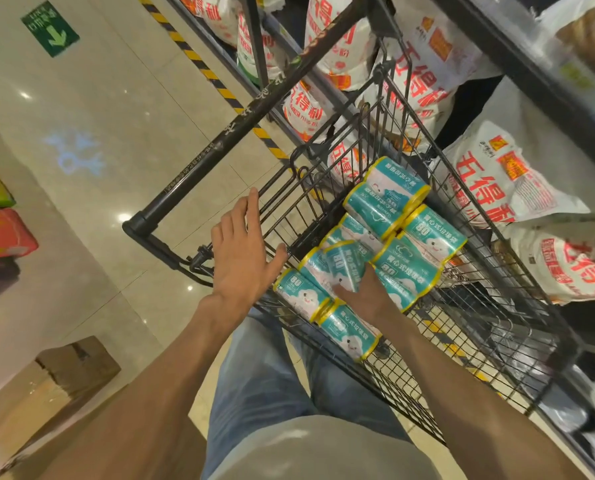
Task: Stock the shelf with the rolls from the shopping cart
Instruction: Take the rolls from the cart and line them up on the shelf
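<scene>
Several teal rolls with yellow rims (pixel 389 209) lie in a heap inside the black wire shopping cart (pixel 469 344). My right hand (pixel 365 289) is down in the cart and grips one teal roll (pixel 343 266) near the middle of the heap, thumb on its near side. My left hand (pixel 244 251) hovers flat with straight fingers over the cart's near left rim, beside the handle bar (pixel 227 140), holding nothing. The shelf (pixel 531 64) stands to the right of the cart.
White bags with red print (pixel 497 181) fill the shelf on the right and behind the cart. A cardboard box (pixel 78 368) sits on the tiled floor at lower left. Yellow-black tape (pixel 199 64) runs along the shelf base. Coloured packs (pixel 2 233) lie at far left.
</scene>
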